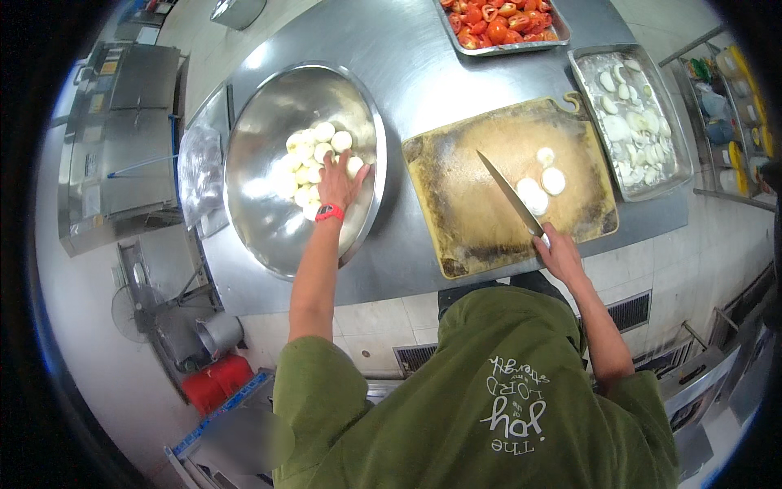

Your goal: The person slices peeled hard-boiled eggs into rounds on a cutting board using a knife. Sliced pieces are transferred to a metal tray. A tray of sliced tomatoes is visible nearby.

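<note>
My left hand (339,184), with a red watch on its wrist, reaches into a large steel bowl (263,226). Its fingers are spread over a heap of peeled onions (302,162), touching some of them; whether the fingertips grip one is hidden. My right hand (557,252) is closed around the handle of a chef's knife (510,191). The blade points away from me and to the left over a worn yellow cutting board (470,214). To the right of the blade lie cut onion pieces (533,197), two larger and one smaller.
A metal tray (663,183) of cut onions stands right of the board. Cut tomatoes (501,24) fill another tray at the far side of the steel table (391,257). Clear plastic wrapping (200,171) lies left of the bowl. A shelf rack (727,122) with containers stands farther right.
</note>
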A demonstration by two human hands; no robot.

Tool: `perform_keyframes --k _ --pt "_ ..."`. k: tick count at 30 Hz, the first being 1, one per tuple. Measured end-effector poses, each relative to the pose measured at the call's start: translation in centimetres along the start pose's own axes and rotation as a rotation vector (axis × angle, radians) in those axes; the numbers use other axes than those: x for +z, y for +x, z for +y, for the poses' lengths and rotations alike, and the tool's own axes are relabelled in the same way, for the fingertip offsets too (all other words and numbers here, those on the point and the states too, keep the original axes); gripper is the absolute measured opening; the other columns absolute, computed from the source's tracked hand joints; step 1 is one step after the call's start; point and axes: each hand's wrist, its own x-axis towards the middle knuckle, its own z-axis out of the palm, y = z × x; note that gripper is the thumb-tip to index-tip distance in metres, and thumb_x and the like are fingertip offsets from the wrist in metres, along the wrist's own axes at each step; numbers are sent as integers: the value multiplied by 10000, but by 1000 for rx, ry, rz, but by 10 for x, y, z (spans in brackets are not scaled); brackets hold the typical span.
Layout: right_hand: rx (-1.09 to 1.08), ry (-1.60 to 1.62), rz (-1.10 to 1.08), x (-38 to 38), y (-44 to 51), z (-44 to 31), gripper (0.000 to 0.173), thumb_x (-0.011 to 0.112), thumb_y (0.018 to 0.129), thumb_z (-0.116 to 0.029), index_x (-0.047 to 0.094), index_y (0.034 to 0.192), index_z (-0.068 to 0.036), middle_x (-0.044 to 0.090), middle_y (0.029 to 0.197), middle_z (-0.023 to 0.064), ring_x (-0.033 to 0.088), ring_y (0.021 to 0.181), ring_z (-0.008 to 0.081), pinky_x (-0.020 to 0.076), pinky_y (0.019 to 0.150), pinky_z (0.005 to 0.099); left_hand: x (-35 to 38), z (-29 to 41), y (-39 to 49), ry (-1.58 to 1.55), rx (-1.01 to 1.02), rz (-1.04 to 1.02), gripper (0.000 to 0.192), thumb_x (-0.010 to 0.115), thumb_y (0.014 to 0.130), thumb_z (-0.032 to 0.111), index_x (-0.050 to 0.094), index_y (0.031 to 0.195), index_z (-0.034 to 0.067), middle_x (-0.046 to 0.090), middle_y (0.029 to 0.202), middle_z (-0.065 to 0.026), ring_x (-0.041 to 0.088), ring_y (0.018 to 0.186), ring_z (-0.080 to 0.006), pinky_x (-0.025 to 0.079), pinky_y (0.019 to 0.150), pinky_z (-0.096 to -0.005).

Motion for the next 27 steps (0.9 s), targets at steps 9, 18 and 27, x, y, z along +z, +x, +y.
perform_keyframes --k 9,18,27 --pt "105 2 12 0 -6 -5 260 702 1076 -280 630 1260 -111 732 866 290 712 885 550 538 775 639 5 0 -8 -20 -174 -123 800 623 1010 766 590 1603 231 389 1723 -238 525 1447 -586 524 1137 -652" --pt "104 45 127 -10 5 10 287 708 1073 -323 632 1235 -99 733 859 297 714 871 549 546 763 631 33 -45 -2 -244 20 -140 613 804 932 510 744 1412 133 527 1578 -246 592 1420 -422 515 1150 -522" --pt "102 82 98 -16 14 23 309 700 1083 -323 630 1265 -83 741 882 300 720 902 545 544 787 630 -18 -61 -17 -1323 -240 -405 570 651 1086 518 646 1511 138 709 1359 -132 733 1167 -266 619 938 -392"
